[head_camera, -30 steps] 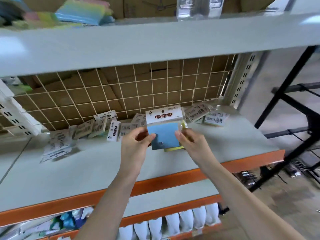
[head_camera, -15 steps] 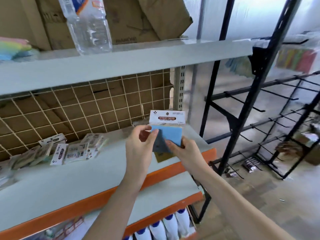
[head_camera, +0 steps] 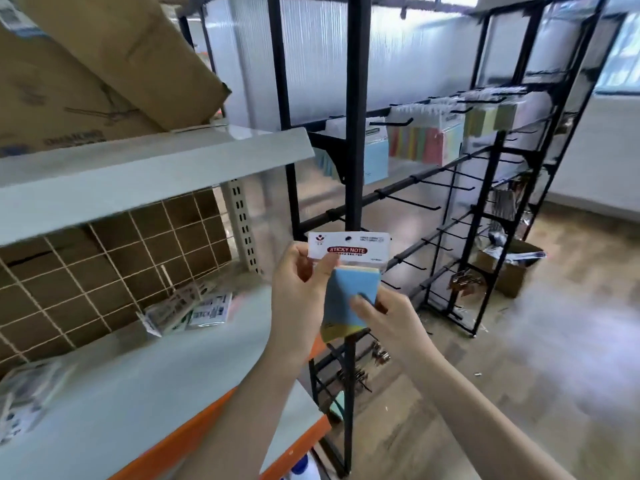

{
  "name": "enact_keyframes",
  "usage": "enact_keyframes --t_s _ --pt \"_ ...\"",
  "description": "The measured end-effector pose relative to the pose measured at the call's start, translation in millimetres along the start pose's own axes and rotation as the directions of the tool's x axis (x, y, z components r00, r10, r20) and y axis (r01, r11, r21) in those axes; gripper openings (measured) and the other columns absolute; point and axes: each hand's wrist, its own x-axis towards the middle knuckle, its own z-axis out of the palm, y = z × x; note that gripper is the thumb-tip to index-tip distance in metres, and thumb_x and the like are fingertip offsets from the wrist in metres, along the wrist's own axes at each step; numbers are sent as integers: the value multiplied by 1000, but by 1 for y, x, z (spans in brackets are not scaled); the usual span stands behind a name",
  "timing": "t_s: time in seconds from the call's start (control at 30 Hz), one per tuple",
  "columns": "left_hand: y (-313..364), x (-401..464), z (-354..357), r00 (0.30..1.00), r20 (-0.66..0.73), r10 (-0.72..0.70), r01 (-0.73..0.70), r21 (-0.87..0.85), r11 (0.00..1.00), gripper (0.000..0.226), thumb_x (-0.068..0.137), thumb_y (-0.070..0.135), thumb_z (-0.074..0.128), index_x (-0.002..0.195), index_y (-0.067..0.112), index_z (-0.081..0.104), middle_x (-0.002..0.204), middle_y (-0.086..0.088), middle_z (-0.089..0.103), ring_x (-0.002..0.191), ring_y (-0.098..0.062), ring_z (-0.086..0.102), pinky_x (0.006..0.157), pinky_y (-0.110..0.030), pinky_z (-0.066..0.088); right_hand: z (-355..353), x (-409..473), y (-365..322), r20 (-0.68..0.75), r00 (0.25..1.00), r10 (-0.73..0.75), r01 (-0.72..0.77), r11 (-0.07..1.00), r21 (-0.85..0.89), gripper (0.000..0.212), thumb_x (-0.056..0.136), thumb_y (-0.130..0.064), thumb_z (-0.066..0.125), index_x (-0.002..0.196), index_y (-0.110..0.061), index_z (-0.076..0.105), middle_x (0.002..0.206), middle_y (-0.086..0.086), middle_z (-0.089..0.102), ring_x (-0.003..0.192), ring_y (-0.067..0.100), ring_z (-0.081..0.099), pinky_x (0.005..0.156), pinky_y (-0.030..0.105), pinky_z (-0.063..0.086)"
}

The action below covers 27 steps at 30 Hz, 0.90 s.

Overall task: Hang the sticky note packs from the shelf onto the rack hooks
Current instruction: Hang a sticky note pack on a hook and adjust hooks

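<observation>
Holding one sticky note pack (head_camera: 347, 278) at frame centre, both hands keep it upright in the air, in front of a black upright post.

- Left hand (head_camera: 300, 299): at 9 o'clock of the pack; thumb pressed on the white header card just below the red "STICKY NOTE" label, fingers curled behind it. Grip clamped on the pack.
- Right hand (head_camera: 388, 323): at 5 o'clock of the pack; thumb lies across the blue pad face, fingers behind. Grip clamped on the pack.
- Pack: white header card on top, blue pad in front, a yellow layer showing at its lower edge.
- Grey shelf (head_camera: 145, 386): at 8 o'clock, orange front rail; more packs (head_camera: 194, 311) lie loose near the wire-grid back, a further blurred heap at the far left edge.
- Black rack (head_camera: 481, 209): at 2 o'clock, well apart from the held pack, with rows of bare hooks; coloured packs (head_camera: 443, 136) hang from its upper row.
- Cardboard boxes (head_camera: 90, 64): at 11 o'clock on the upper shelf.
- Open carton (head_camera: 509, 271): on the floor at 3 o'clock, beside the rack.
</observation>
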Motion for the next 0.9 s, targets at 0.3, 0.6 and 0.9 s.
enact_keyframes --t_s 0.3,0.6,0.9 --pt "-4 41 80 1000 2 9 -9 -20 1000 13 87 30 66 83 23 55 79 12 60 70 10 53 61 -3 36 -87 32 0 -360 923 -136 142 990 -9 24 84 -35 55 93 -22 73 87 11 64 80 45 56 68 56 51" --pt "-1 91 151 990 42 133 -128 -96 987 15 88 24 66 84 13 56 72 12 57 66 3 51 62 -7 38 -142 112 -9 -308 910 -278 225 955 -195 33 90 -17 63 61 -34 61 65 -10 50 56 -1 46 52 8 34" --pt "0 162 194 974 -88 211 -216 -52 975 17 90 24 64 81 20 49 75 -10 59 62 -2 47 59 -8 38 -174 199 -18 -288 871 -398 196 819 -538 49 86 -53 50 43 -30 44 46 -11 41 44 10 31 47 20 22"
